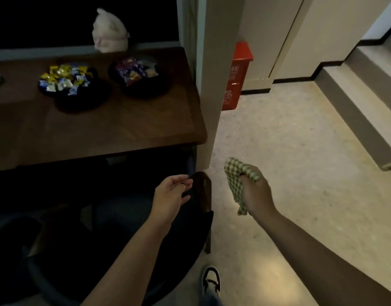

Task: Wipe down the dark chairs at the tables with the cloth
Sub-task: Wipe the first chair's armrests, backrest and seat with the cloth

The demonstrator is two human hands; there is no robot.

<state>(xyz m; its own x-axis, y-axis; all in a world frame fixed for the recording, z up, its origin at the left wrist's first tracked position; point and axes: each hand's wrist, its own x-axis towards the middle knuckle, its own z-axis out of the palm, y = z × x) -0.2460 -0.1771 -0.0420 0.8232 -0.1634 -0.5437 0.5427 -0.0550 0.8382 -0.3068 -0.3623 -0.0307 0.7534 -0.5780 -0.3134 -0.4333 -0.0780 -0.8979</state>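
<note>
Checked cloth (238,184): green and white, bunched in the clenched right hand (255,193), just right of the chair's brown armrest tip (204,191).
Left hand (170,195): loosely curled over that armrest, holding nothing I could make out.
Dark chair (123,239): tucked under the wooden table (101,129), hard to see.
Risk: dim light probably hid patches, leaving them unwiped.

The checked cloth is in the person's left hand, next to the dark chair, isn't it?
Not quite. The green checked cloth is bunched in the right hand, as the head view shows. The left hand holds no cloth; it reaches toward the dark chair beside it.
</note>
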